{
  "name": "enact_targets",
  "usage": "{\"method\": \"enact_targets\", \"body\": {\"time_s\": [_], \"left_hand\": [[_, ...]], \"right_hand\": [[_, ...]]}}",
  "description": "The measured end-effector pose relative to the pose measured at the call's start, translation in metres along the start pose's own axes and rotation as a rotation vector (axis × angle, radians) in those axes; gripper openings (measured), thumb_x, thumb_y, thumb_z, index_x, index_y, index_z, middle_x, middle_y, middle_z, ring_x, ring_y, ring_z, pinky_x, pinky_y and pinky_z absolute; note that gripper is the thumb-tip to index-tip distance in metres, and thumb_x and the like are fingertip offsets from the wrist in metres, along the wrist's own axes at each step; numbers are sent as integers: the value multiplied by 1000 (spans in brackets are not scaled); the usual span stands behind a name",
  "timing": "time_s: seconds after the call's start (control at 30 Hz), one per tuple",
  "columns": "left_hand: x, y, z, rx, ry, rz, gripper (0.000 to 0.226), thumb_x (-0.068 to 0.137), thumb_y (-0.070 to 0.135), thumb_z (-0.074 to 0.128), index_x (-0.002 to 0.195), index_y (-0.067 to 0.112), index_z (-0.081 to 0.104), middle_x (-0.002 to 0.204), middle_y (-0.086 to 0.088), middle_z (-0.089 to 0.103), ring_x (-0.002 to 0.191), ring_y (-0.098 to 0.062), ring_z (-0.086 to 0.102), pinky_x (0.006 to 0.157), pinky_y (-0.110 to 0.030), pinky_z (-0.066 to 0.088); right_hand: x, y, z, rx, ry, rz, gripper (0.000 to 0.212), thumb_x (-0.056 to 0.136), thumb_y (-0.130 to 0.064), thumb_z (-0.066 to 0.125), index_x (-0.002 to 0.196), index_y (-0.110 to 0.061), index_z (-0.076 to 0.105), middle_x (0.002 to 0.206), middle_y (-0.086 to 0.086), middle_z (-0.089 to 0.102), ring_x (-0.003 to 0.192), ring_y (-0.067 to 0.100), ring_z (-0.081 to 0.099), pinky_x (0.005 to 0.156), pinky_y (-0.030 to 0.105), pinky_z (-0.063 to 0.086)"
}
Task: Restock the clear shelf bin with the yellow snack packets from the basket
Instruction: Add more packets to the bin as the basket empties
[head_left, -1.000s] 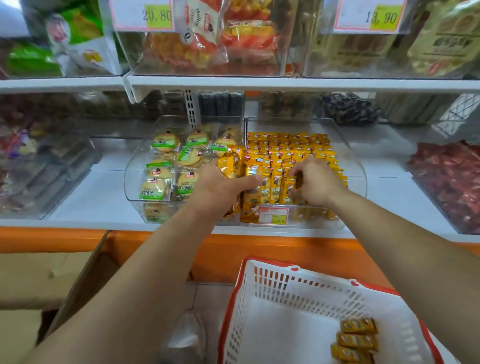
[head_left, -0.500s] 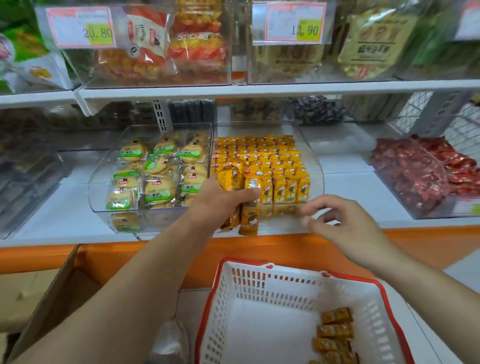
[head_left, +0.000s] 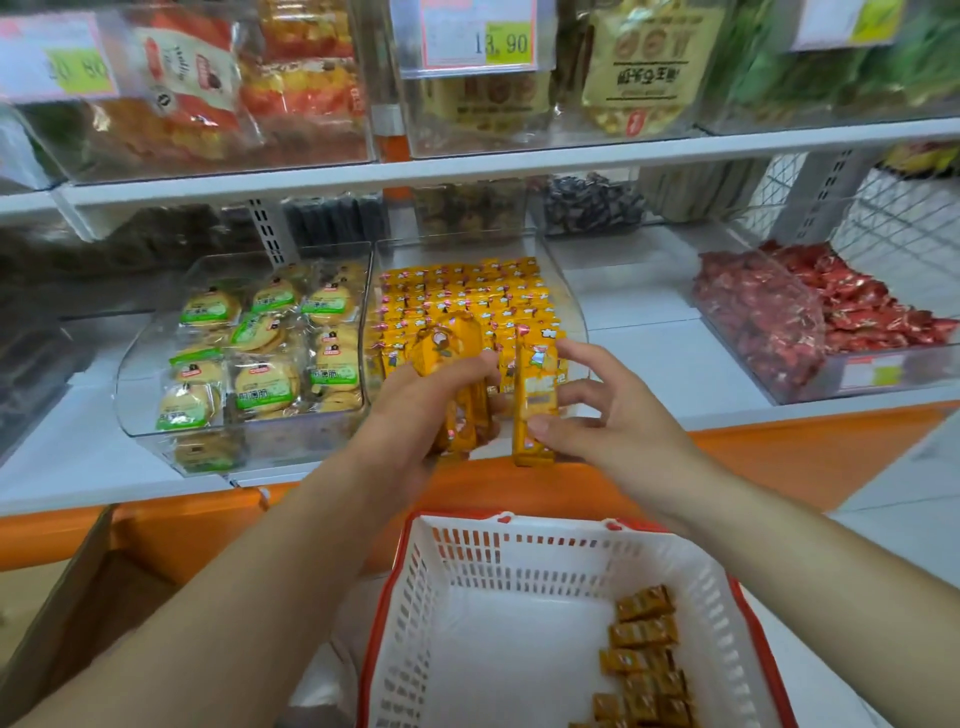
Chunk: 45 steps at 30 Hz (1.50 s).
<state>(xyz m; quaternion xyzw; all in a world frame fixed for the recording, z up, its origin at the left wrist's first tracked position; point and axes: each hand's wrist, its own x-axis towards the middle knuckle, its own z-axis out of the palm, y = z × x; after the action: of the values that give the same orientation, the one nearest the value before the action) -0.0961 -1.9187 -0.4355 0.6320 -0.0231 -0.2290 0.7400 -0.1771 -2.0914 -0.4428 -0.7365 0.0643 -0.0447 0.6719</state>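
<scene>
Two hands up at the shelf edge, and I'm reading left to right: a cardboard box (head_left: 78, 597) sits low at the far left, above it a clear bin of green-labelled biscuit packs (head_left: 260, 358). Next, the left hand (head_left: 410, 415) has its fingers wrapped round a bunch of yellow snack packets (head_left: 441, 348), held upright at the front of the clear shelf bin (head_left: 571, 317), where rows of the same yellow packets run towards the back. Just beside, the right hand (head_left: 618, 421) pinches a single yellow packet (head_left: 535, 384) upright between thumb and fingers, close to the bunch; I can't tell if the two touch. Below, the white basket (head_left: 498, 558) with its red rim holds a few loose packets (head_left: 641, 660) lying in its right-hand near corner. Far right, a bin of red-wrapped sweets (head_left: 810, 312).
</scene>
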Motion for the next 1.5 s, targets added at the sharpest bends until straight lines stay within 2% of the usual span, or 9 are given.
{"method": "enact_targets", "body": {"time_s": [0.2,0.33,0.47,0.57,0.67,0.87,1.1,1.33,1.5], "left_hand": [[1,5,-15,131,28,37,29,84,25,78,107,8,75,95,-16,79,95,-42,74,95,-59,53],[3,9,-37,161,65,73,28,90,23,73,114,7,70,93,-15,79,80,-31,75,74,-44,55],[4,16,-64,130,135,102,23,92,18,72,111,5,71,92,-16,78,83,-33,75,78,-48,60],[3,21,-81,117,169,87,24,90,19,73,111,6,71,91,-17,78,78,-32,73,61,-38,61],[1,25,-97,127,200,82,20,90,20,75,107,11,72,88,-17,78,70,-28,72,45,-28,52],[-1,25,-114,165,221,97,18,90,23,75,106,14,73,93,-15,79,87,-38,76,57,-36,59],[-2,25,-118,185,214,114,24,88,24,78,109,15,72,95,-12,79,89,-32,77,67,-40,60],[-1,27,-107,236,190,156,14,89,19,77,101,17,70,90,-11,79,83,-28,77,67,-40,60],[-3,20,-82,317,120,155,14,87,21,79,98,19,71,89,-9,79,83,-26,76,77,-42,63]], "right_hand": [[3,1,-6,-18,20,47,70,84,-4,75,141,-32,43,122,24,53,84,31,67,72,38,58],[9,1,-3,13,71,31,43,89,-6,70,123,-25,53,123,27,49,95,46,66,82,60,57],[27,-8,8,-24,84,-48,33,91,-13,70,120,-22,59,106,20,66,97,35,69,83,44,59],[48,-14,25,-17,80,-54,43,87,-12,74,127,-14,57,104,18,69,89,37,71,77,49,59],[81,-19,43,-203,138,-145,32,79,-16,81,106,-23,64,106,5,69,85,29,71,82,50,58],[149,-7,65,-658,90,-254,30,76,-19,84,94,-25,60,102,1,66,84,21,66,79,35,52],[174,22,72,-1081,-9,-219,39,79,-35,82,114,-22,69,112,2,71,102,24,64,87,36,53],[163,23,75,-1081,-6,-226,41,78,-36,83,114,-24,67,112,-2,62,95,16,58,84,35,52],[107,-11,62,-433,62,-256,18,91,-28,69,109,-30,67,85,-10,67,74,8,64,66,16,49]]}}
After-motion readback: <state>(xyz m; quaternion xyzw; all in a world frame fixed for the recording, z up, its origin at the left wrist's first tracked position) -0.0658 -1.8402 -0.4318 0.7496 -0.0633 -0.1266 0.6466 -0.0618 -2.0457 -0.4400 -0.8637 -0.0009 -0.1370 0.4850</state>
